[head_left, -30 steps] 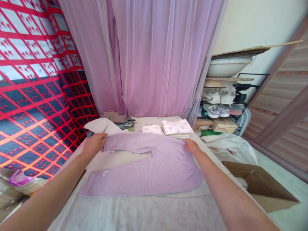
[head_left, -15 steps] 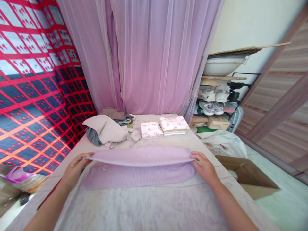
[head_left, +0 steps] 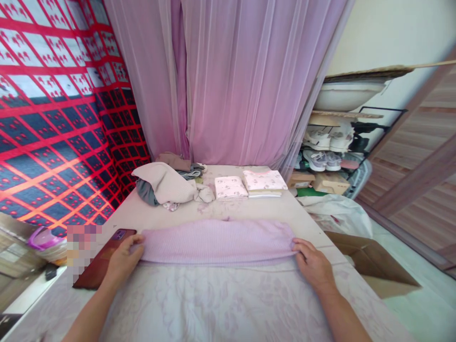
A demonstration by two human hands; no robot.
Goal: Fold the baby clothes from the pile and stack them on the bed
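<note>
A lilac garment of fine ribbed knit (head_left: 217,241) lay folded into a long, flat strip, its length running from nine to three o'clock, on a surface spread with pale, floral-patterned cloth (head_left: 221,304). Twelve o'clock pointed straight ahead of the person, with the garment at the centre of the dial.

At nine o'clock, the person's bare left hand (head_left: 124,254) had its grip nearly closed, thumb and fingertips on one end of the knit. At three o'clock, the bare right hand (head_left: 315,266) pinched the opposite end, its grip likewise nearly closed on the fabric.

Between eight and nine o'clock, a reddish-brown phone (head_left: 98,263) lay just beside the left hand; I could not tell whether they touched.

At eleven o'clock sat a loose heap, with a beige piece of clothing (head_left: 167,187) draped over a grey-green cloth (head_left: 146,191). Near twelve was a small folded white bundle with a dotted print (head_left: 231,188); beside it, at one, a larger folded white bundle with a similar print (head_left: 265,180) rested on other folded cloth. Beyond them hung a sheer lilac curtain (head_left: 235,85). Off the surface, toward four o'clock, stood an open brown cardboard box (head_left: 377,266).
</note>
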